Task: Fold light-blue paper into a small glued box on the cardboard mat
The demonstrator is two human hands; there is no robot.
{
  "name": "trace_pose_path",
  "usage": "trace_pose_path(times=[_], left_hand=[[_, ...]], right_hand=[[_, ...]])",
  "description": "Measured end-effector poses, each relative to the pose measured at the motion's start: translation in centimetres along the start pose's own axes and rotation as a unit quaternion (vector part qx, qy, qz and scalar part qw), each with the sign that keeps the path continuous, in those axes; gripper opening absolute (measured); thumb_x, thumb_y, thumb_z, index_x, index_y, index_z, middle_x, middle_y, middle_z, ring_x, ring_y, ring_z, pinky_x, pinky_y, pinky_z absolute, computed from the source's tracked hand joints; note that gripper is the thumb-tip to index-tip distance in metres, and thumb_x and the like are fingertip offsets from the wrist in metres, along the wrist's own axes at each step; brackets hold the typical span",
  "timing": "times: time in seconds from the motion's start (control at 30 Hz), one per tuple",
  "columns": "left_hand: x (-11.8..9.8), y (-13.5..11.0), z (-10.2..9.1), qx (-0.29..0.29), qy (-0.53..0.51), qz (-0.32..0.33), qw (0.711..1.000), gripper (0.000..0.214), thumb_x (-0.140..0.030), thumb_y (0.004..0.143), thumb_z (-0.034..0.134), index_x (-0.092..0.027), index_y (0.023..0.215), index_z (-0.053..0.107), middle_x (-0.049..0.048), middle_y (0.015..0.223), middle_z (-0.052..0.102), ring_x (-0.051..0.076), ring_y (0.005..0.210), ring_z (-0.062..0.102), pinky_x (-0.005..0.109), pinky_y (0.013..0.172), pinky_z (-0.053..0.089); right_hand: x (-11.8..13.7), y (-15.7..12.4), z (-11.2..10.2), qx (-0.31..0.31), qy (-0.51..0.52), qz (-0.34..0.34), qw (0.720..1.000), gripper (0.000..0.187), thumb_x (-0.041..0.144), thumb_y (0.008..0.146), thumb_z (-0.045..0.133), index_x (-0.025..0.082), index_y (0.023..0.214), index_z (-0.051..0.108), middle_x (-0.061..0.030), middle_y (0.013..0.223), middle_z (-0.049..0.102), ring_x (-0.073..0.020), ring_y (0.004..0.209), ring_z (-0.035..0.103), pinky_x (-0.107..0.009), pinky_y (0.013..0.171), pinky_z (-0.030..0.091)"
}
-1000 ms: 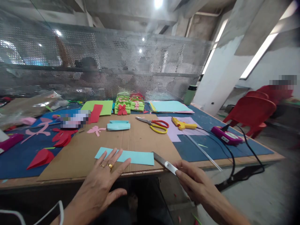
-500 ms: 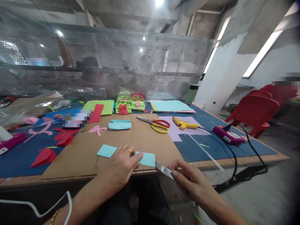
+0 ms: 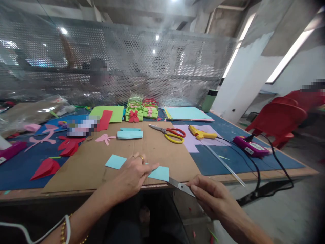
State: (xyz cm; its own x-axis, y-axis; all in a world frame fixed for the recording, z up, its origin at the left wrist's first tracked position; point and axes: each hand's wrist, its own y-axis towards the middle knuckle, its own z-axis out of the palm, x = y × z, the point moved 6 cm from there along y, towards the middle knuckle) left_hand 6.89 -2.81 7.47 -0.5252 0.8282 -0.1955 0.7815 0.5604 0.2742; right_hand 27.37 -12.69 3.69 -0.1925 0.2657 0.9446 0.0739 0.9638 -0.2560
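Observation:
A light blue paper strip (image 3: pixel 115 162) lies on a brown cardboard sheet (image 3: pixel 157 152) at the table's near edge. My left hand (image 3: pixel 133 174) rests on the middle of the strip, fingers pressed down and curled over it. My right hand (image 3: pixel 210 196) is closed on the handle of a metal blade tool (image 3: pixel 179 184), probably scissors, whose tip meets the strip's right end (image 3: pixel 161 173) at the cardboard's edge.
Red-and-yellow scissors (image 3: pixel 170 134), a yellow glue gun (image 3: pixel 201 134), a purple device (image 3: pixel 250 147) with black cable, a folded blue piece (image 3: pixel 129 134), green paper baskets (image 3: pixel 141 112), red and pink cutouts (image 3: pixel 68 145) and paper stacks (image 3: pixel 186 113) cover the table. Red chairs (image 3: pixel 276 118) stand right.
My left hand slid forward from the table's edge onto the middle of the blue strip and curled. The right hand brought the blade to the strip's right end.

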Motion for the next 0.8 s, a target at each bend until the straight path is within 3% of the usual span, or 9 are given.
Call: trace_pose_path(times=[0.23, 0.53, 0.8], left_hand=[[0.3, -0.2, 0.3, -0.007, -0.029, 0.000, 1.000, 0.046, -0.015, 0.097, 0.041, -0.033, 0.136, 0.057, 0.0056, 0.087, 0.047, 0.021, 0.082, 0.045, 0.035, 0.074, 0.039], [0.3, -0.1, -0.1, 0.041, -0.045, -0.027, 0.998, 0.052, -0.009, 0.096, 0.038, -0.035, 0.138, 0.054, 0.0057, 0.091, 0.048, 0.021, 0.085, 0.046, 0.036, 0.077, 0.039], [0.9, -0.2, 0.2, 0.042, -0.071, -0.012, 0.997, 0.054, -0.011, 0.099, 0.034, -0.042, 0.141, 0.048, 0.0032, 0.091, 0.046, 0.019, 0.085, 0.047, 0.033, 0.077, 0.038]], right_hand=[[1.3, 1.0, 1.5, -0.009, -0.032, -0.042, 0.999, 0.056, 0.076, 0.074, 0.060, 0.020, 0.073, 0.053, 0.0092, 0.048, 0.032, -0.0061, 0.042, 0.023, -0.020, 0.038, 0.013], [0.4, 0.9, 1.2, 0.004, -0.046, -0.068, 0.997, 0.049, 0.068, 0.083, 0.057, 0.019, 0.076, 0.055, 0.0101, 0.049, 0.029, -0.0055, 0.042, 0.020, -0.020, 0.039, 0.013], [1.7, 1.4, 3.1, -0.015, -0.070, -0.096, 0.993, 0.049, 0.068, 0.083, 0.054, 0.020, 0.074, 0.054, 0.0080, 0.048, 0.035, -0.0074, 0.042, 0.028, -0.021, 0.039, 0.019]])
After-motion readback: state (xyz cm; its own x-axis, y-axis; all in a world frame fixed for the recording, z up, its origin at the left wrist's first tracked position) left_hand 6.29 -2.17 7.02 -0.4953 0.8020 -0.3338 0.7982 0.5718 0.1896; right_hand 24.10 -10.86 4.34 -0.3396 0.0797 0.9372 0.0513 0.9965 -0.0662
